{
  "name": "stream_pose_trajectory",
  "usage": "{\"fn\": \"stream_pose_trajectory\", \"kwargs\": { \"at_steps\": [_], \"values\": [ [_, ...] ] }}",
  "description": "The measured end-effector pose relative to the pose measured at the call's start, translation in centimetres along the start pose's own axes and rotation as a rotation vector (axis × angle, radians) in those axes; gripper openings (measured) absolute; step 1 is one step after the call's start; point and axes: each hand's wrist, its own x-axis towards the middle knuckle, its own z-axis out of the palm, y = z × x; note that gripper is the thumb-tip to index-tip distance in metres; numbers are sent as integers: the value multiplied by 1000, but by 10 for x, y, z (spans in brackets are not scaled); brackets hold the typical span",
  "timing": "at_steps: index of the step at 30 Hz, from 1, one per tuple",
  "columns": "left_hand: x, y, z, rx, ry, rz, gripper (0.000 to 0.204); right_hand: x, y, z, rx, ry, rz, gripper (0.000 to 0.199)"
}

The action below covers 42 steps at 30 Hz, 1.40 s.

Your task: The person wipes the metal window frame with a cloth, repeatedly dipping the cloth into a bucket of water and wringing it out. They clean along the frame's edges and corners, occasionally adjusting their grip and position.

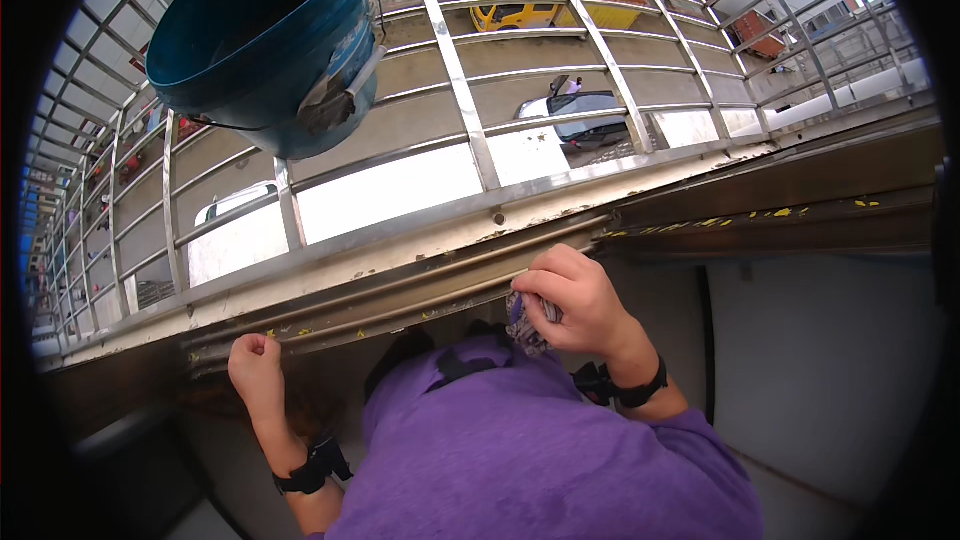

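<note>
My right hand (572, 298) is closed around a crumpled cloth (526, 325), greyish with purple patches, beside the metal window track (400, 300). Part of the cloth hangs below my fingers; the rest is hidden in the palm. At the left end of the same track, my left hand (256, 368) has its fingertips pinched together. Whether anything small is between them does not show. Yellow flakes dot the track's near edge.
A teal bucket (285, 75) rests at the upper left on the metal bar cage (465, 105) beyond the sill (400, 257). A greyish object (335, 105) hangs on its side. Far below, a yellow truck (515, 10) and a dark car (590, 118) stand outside.
</note>
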Motion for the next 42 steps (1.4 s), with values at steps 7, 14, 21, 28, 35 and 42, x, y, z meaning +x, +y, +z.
{"fn": "stream_pose_trajectory", "kwargs": {
  "at_steps": [7, 14, 21, 28, 35, 42],
  "values": [
    [-31, -63, -54, -19, -129, -364, 10, 3, 0, 16, -21, -29, 1, 18],
    [-47, -90, -62, -43, -72, -446, 20, 17, -16, 22, -16, -76, -21, 18],
    [-12, -1, -35, 176, -25, 476, 30, 20, -19, 28, -7, -97, -69, 19],
    [0, -24, -26, -163, -185, 435, 5, 18, -25, 25, -29, -90, -50, 17],
    [-40, -158, -44, -465, -472, -290, 27, 14, -25, 35, -21, -74, -49, 16],
    [-54, -197, -33, 567, -466, -419, 48, 23, -26, 39, -40, -98, -55, 18]
  ]
}}
